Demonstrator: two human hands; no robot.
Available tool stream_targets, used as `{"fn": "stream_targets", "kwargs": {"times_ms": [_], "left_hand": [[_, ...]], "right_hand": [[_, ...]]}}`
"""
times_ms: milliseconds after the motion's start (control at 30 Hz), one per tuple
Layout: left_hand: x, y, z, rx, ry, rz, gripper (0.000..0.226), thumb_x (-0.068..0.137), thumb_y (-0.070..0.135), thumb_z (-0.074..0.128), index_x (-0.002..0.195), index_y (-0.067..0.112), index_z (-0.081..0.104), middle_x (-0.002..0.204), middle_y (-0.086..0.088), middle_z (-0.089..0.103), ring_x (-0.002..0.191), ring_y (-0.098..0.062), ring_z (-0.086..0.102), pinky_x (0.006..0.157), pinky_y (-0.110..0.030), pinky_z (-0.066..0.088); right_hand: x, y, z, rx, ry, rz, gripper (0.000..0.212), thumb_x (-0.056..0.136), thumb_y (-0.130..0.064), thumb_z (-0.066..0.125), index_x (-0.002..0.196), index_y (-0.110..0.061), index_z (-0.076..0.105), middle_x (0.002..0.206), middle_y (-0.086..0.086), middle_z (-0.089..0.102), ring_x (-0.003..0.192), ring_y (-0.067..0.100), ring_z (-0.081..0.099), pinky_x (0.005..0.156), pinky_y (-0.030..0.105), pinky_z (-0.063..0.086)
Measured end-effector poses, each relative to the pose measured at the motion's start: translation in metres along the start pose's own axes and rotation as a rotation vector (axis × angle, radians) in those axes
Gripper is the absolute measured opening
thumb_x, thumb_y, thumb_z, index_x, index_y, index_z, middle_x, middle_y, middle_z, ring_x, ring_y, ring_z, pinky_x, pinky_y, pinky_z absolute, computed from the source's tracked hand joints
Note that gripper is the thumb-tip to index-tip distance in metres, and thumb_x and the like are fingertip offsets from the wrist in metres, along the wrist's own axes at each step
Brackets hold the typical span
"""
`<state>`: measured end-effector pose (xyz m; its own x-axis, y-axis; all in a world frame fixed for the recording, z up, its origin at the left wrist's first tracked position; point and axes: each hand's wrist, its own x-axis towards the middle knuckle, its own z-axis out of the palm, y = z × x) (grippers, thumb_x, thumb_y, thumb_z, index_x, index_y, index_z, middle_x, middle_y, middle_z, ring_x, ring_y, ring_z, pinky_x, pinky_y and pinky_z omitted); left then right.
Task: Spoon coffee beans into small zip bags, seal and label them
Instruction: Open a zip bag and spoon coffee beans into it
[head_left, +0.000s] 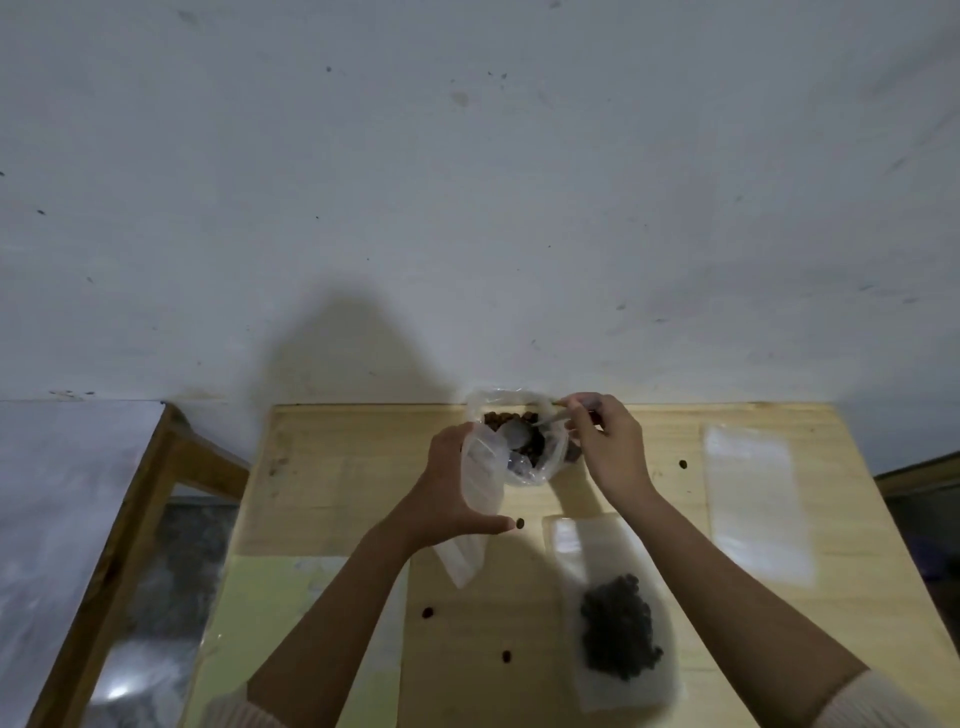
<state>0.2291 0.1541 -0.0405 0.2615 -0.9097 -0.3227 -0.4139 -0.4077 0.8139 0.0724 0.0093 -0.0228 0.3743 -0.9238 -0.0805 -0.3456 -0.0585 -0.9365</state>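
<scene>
Left hand (452, 483) grips an empty zip bag (480, 493) beside the open bulk bag (555, 449) at the table's (363, 467) far edge. Right hand (608, 441) pinches a spoon (517, 434) dipped into its coffee beans (501, 417). Nearby lie stray beans (519, 524), a filled bag (621, 623) and a flat clear bag (753, 499).

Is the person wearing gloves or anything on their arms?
No gloves, rings or watch show. The left hand and right hand are bare, and so are the forearms. A cream left sleeve and right sleeve end near the elbows.
</scene>
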Motion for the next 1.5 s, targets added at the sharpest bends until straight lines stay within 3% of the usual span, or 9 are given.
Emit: {"fn": "stream_targets", "kwargs": {"times_ms": [200,333,533,633,767,1000,1133,1333,1500], "left_hand": [[0.016,0.001,0.003,0.005,-0.025,-0.044,0.119,0.058,0.036,0.088,0.147,0.023,0.009,0.146,0.009,0.016,0.129,-0.011,0.029,0.102,-0.028,0.036],[0.015,0.003,0.006,0.012,0.007,-0.036,0.117,0.053,0.048,0.084,0.145,0.023,0.016,0.143,0.010,0.019,0.130,-0.015,0.033,0.102,-0.032,0.038],[0.003,0.024,0.009,-0.003,0.230,0.156,0.098,0.049,0.047,0.079,0.122,0.066,0.017,0.135,0.038,0.011,0.128,0.012,0.023,0.104,-0.033,0.032],[-0.001,0.031,0.012,0.075,0.300,0.209,0.099,0.053,0.038,0.081,0.128,0.054,0.019,0.137,0.041,0.004,0.127,0.019,0.015,0.099,-0.031,0.030],[-0.003,0.032,0.018,0.127,0.320,0.214,0.106,0.055,0.033,0.084,0.136,0.043,0.016,0.146,0.027,0.004,0.138,0.001,0.013,0.104,-0.041,0.034],[-0.009,0.025,0.029,0.079,0.169,0.164,0.109,0.056,0.043,0.082,0.127,0.066,0.002,0.146,0.030,0.001,0.139,0.001,0.010,0.110,-0.050,0.031],[-0.009,0.019,0.030,0.108,0.136,0.136,0.108,0.056,0.046,0.081,0.125,0.066,0.001,0.146,0.030,0.000,0.134,0.002,0.015,0.109,-0.049,0.033],[-0.004,0.016,0.031,0.179,0.152,0.094,0.114,0.057,0.041,0.085,0.146,0.035,0.013,0.148,0.023,-0.002,0.137,-0.009,0.020,0.106,-0.035,0.025],[-0.001,0.018,0.033,0.254,0.237,0.048,0.110,0.054,0.036,0.085,0.143,0.030,0.022,0.148,0.011,0.006,0.134,-0.012,0.023,0.093,-0.032,0.026]], "right_hand": [[0.001,0.012,-0.006,0.109,-0.055,0.009,0.017,0.095,-0.018,0.053,0.088,-0.028,0.065,0.088,-0.005,0.067,0.092,0.022,0.065,0.089,0.049,0.052],[-0.003,0.010,-0.011,0.123,-0.039,-0.018,0.018,0.095,-0.017,0.053,0.088,-0.029,0.065,0.088,-0.004,0.068,0.090,0.022,0.066,0.088,0.047,0.052],[-0.012,-0.005,-0.019,0.105,0.045,-0.133,0.018,0.096,-0.019,0.051,0.092,-0.032,0.062,0.096,0.002,0.067,0.090,0.015,0.065,0.083,0.034,0.053],[-0.022,-0.011,-0.021,0.054,0.092,-0.219,0.021,0.097,-0.015,0.048,0.091,-0.031,0.060,0.094,-0.005,0.064,0.086,0.003,0.063,0.077,0.016,0.048],[-0.036,-0.002,-0.019,-0.047,0.157,-0.354,0.018,0.096,-0.012,0.044,0.098,-0.014,0.062,0.093,-0.017,0.056,0.089,0.005,0.058,0.078,0.012,0.044],[-0.043,0.015,0.000,0.261,0.285,0.156,0.018,0.096,-0.009,0.047,0.087,-0.012,0.062,0.080,-0.005,0.063,0.081,0.018,0.063,0.079,0.029,0.052],[-0.032,0.017,0.002,0.530,0.300,0.358,0.021,0.093,-0.002,0.049,0.079,-0.010,0.063,0.085,0.006,0.063,0.078,0.020,0.063,0.072,0.019,0.056],[-0.025,0.013,-0.012,0.605,0.330,0.398,0.023,0.094,-0.002,0.047,0.077,-0.008,0.060,0.086,0.014,0.061,0.072,0.020,0.062,0.063,0.013,0.054],[-0.020,-0.001,-0.033,0.612,0.354,0.353,0.023,0.094,-0.003,0.046,0.077,-0.009,0.060,0.077,0.008,0.060,0.065,0.018,0.060,0.060,0.015,0.053]]}}
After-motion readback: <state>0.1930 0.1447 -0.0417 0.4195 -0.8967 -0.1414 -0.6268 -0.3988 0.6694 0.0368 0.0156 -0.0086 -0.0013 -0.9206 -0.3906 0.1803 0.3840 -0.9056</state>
